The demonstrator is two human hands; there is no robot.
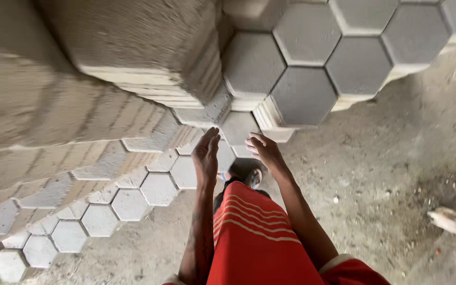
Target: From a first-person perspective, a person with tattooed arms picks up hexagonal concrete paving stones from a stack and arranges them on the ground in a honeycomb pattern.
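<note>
Beside tall stacks of grey hexagonal pavers (pixel 133 105), both empty hands, the left hand (pixel 207 155) and the right hand (pixel 264 150), were held spread above a low paver (pixel 237 128); judged heavy, rigid, rough, best gripped by opposite edges

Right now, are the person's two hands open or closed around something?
Open and empty. The left hand and right hand show spread fingers and hold nothing; both reach toward the low hexagonal paving blocks.

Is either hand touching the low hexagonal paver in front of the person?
Cannot tell. In the head view the left hand and right hand reach open toward the paver, overlapping its edge, but neither contact nor gap shows plainly.
</note>
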